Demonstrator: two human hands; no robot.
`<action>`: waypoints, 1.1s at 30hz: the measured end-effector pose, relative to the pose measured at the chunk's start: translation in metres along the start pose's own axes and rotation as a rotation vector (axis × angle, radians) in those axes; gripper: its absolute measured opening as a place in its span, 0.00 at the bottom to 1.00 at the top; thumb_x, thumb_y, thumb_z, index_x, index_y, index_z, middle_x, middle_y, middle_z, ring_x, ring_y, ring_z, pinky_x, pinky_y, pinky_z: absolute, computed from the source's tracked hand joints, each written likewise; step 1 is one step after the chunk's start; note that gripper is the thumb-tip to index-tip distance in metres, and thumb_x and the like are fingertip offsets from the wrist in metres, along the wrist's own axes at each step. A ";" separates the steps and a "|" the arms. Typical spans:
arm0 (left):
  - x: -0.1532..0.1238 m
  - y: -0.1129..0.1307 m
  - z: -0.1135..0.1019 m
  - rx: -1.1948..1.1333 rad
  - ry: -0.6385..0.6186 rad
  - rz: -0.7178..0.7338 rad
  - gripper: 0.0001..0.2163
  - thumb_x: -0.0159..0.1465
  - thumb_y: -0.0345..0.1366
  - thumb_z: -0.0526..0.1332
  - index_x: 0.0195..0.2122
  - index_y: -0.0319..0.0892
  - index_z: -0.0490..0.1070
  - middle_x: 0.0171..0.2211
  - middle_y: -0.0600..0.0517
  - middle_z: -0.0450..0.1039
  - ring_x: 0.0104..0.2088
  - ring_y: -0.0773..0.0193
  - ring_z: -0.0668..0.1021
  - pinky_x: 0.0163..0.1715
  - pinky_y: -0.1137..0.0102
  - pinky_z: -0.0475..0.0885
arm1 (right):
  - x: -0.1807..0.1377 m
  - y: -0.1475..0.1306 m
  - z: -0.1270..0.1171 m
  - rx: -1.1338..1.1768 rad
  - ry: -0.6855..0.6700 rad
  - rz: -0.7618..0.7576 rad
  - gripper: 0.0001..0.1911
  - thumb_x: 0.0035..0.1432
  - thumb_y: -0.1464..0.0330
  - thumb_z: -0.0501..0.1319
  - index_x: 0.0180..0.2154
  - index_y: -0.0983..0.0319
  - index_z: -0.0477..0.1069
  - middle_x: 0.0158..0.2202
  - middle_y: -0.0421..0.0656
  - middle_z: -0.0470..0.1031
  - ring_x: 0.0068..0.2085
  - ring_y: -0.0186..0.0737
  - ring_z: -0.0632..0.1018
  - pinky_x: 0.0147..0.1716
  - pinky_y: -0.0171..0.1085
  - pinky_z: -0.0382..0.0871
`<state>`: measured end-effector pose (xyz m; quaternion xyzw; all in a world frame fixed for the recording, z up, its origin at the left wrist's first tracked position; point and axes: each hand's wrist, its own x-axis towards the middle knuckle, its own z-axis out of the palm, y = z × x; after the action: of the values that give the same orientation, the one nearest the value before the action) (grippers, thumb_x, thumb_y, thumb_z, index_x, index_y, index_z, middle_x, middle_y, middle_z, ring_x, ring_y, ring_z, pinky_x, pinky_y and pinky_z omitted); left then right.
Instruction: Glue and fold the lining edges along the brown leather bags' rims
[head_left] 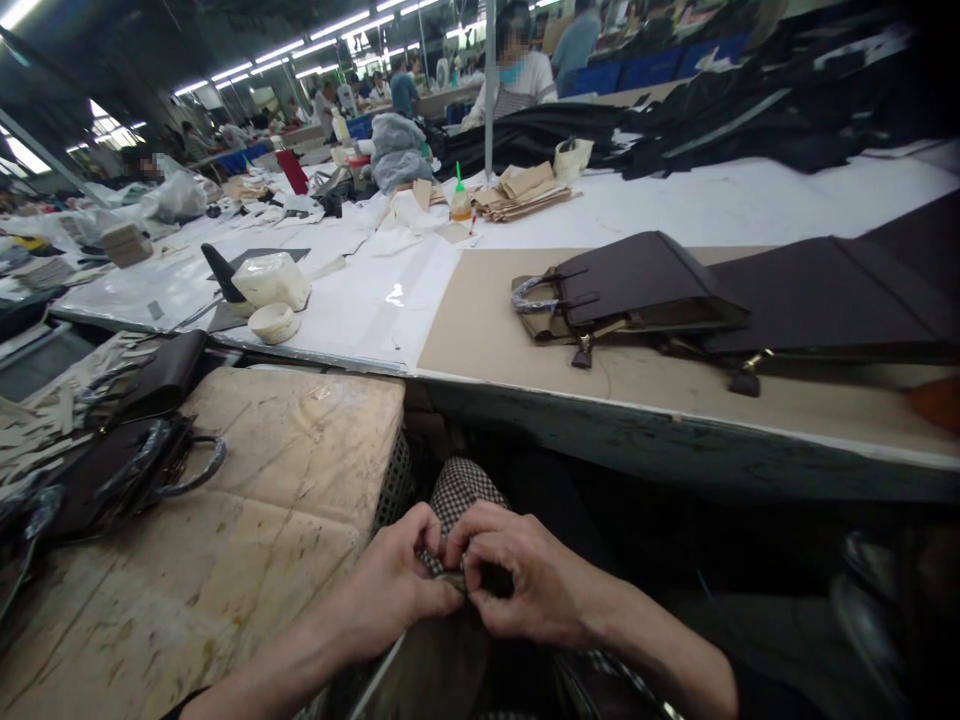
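My left hand is closed, thumb and fingers pinching the edge of an olive-brown cloth low over my lap. From the other side, my right hand is curled with thumb and fingertips pressed together at the same edge. The fingertips nearly meet, and whatever lies between them is mostly hidden. Below, the cloth is blurred; it looks like a bag lining. Dark material with a metal glint lies under my right forearm. A checked cloth covers my knee just beyond the hands.
Dark brown handbags lie on the bench at right, others on the paper-covered stand at left. A round tub, a wrapped block, a glue bottle and brown pieces sit on the bench. A co-worker is across.
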<state>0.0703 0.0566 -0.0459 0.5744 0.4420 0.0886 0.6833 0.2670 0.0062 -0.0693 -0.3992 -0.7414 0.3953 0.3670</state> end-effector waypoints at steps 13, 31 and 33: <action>-0.009 0.021 -0.005 0.721 -0.020 0.316 0.05 0.58 0.27 0.68 0.32 0.45 0.76 0.36 0.57 0.74 0.38 0.66 0.75 0.38 0.73 0.64 | -0.005 -0.001 0.010 0.035 0.195 0.012 0.11 0.47 0.82 0.63 0.28 0.61 0.70 0.38 0.40 0.77 0.41 0.37 0.75 0.40 0.35 0.68; -0.007 0.027 -0.001 0.631 0.115 0.034 0.06 0.59 0.35 0.64 0.26 0.41 0.70 0.29 0.57 0.76 0.30 0.67 0.73 0.29 0.74 0.61 | -0.005 0.030 -0.042 0.455 -0.253 0.601 0.13 0.53 0.64 0.66 0.38 0.65 0.82 0.27 0.38 0.75 0.27 0.32 0.68 0.28 0.31 0.61; -0.008 0.026 -0.002 0.609 0.119 0.038 0.06 0.59 0.34 0.63 0.25 0.41 0.70 0.32 0.55 0.78 0.32 0.66 0.74 0.30 0.74 0.62 | -0.006 0.030 -0.042 0.441 -0.255 0.582 0.13 0.53 0.64 0.66 0.37 0.66 0.82 0.26 0.38 0.73 0.27 0.31 0.66 0.26 0.29 0.59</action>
<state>0.0741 0.0616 -0.0199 0.7545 0.4768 -0.0017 0.4510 0.3143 0.0240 -0.0791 -0.4518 -0.5341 0.6794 0.2213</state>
